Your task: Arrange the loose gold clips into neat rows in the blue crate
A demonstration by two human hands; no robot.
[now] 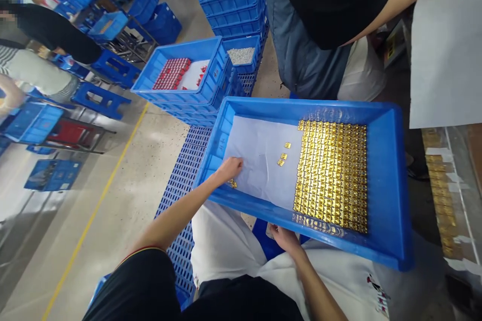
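A blue plastic bin lies across my lap, lined with white paper. Closely packed rows of small shiny gold pieces cover its right part, and a few loose gold pieces lie on the paper to their left. My left hand is inside the bin at its left end, fingers curled closed, beside more loose gold pieces; whatever it holds is hidden. Below the bin's near edge is my right hand, fingers drawn together near a small pale thing I cannot make out.
Stacked blue bins, the top one with red pieces, stand ahead to the left on a blue slatted pallet. A co-worker is close across from me. More people sit at far left. A white sheet hangs at right.
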